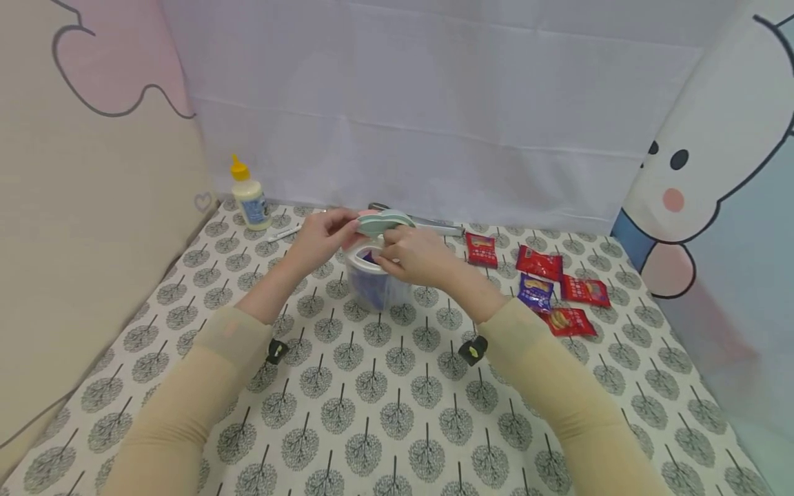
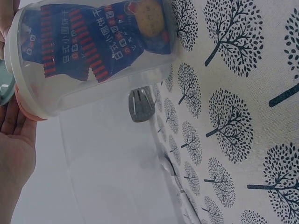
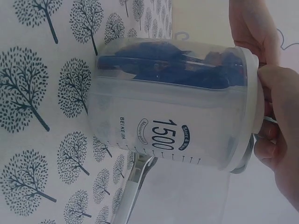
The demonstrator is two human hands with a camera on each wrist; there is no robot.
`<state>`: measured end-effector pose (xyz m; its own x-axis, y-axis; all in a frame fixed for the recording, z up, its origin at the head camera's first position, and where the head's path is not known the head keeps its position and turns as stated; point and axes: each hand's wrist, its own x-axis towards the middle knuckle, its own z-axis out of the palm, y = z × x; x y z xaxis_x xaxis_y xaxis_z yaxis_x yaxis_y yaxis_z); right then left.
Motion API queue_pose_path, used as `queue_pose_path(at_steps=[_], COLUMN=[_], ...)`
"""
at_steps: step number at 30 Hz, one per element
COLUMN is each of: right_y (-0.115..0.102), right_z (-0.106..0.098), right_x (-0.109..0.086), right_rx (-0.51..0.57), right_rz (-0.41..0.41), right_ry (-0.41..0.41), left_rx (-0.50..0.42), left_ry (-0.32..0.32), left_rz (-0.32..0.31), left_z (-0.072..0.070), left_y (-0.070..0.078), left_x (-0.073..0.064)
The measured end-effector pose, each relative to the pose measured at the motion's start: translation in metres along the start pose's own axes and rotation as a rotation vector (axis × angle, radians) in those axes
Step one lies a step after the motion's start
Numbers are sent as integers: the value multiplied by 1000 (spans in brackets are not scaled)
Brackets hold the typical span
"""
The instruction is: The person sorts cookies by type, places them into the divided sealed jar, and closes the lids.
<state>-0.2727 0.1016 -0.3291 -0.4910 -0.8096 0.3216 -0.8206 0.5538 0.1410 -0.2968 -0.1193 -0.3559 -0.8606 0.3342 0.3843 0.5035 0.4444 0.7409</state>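
A clear plastic storage jar point(image 1: 378, 286) with a white rim stands on the patterned tablecloth. Blue-purple snack packets point(image 2: 100, 39) show through its wall. Its raised flip lid point(image 1: 386, 222), green with a pink part, is tilted above the mouth. My left hand point(image 1: 319, 238) pinches the lid's left side; in the left wrist view its fingers lie against the pink edge point(image 2: 30, 107). My right hand point(image 1: 424, 256) holds the lid's right side with curled fingers, close over the opening. The right wrist view shows "1500" printed on the jar point(image 3: 177, 112); part of the lid is hidden behind the fingers.
A glue bottle point(image 1: 253, 203) with a yellow cap stands at the back left. Behind the jar lie a metal utensil point(image 1: 443, 228) and a slotted turner point(image 2: 141, 105). Red packets point(image 1: 540, 262) and a purple packet point(image 1: 535, 293) lie on the right. Curtains point(image 1: 403, 89) border the table.
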Motion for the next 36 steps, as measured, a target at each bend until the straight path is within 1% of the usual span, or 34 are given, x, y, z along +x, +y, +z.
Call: queue_pose_path(at_steps=[3,5,7,10,12,14,17,20,22,25,28,32,36], right_y=[2,3,4,8,12,19,33,51,64,85,102,117,127], right_z=[0,-3,-10,-24,-34,-43,-50,-48,-43,-28,-11,11,26], right_x=[-3,-5,-9,-19,-29,-44,-74,-109,-133,-169,-200,-229,-243], right_rx=[87,153,207,245,254,256,254,241,226,232,268,306,342], right_rz=[30,53,74,95,108,131,201,291,367,472,581,720,863], right_ry=[8,-1,-6,30,66,93,75,22,-31,-109,-183,-287,-391], left_rx=[1,-6,-17,-29,-32,-28,-33,-37,-33,-21,-12,-2,3], left_ry=[0,-2,-8,-9,-4,1,3,6,11,16,18,15,11], left_rz=[2,-1,-9,-30,-43,-53,-61,-66,-64,-58,-47,-43,-44], left_z=[1,1,1,0,-1,-2,-3,-3,-3,-3,-3,-1,1], left_y=[0,-1,-1,-1,-1,-2,-2,-3,-3,-4,-4,-3,-2], left_x=[1,2,1,0,-1,-2,-4,-5,-5,-5,-5,-4,-2])
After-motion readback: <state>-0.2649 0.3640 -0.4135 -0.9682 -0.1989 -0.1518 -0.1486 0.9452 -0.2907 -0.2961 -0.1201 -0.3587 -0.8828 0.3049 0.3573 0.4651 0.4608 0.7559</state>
